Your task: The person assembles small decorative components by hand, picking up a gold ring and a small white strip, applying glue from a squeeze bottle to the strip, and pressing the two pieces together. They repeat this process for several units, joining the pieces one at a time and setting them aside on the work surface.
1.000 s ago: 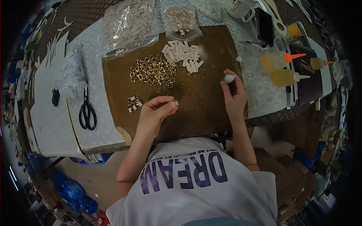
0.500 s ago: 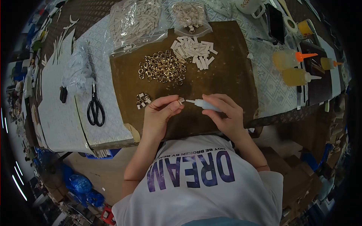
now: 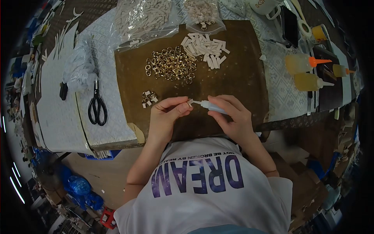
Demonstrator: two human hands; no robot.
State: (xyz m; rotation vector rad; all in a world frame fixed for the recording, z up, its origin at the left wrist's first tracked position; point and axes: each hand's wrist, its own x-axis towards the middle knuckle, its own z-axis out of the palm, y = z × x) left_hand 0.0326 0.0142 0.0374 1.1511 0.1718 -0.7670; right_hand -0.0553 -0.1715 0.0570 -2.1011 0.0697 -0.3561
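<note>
Between the thumb and finger of my left hand is a small white strip. My right hand grips a small glue bottle, its thin nozzle touching or almost touching the strip. Both hands are over the brown mat. Beyond them lie a pile of gold metal rings and a heap of loose white strips. Several rings with white strips on them form a small group left of my left hand.
Black scissors and a crumpled plastic bag lie on the left. Bags of strips and rings are at the back. On the right are a phone, glue bottles and a mug.
The nozzle has come closer to the strip in my left hand, and the strip's tilt differs. The whole view has shifted slightly.
</note>
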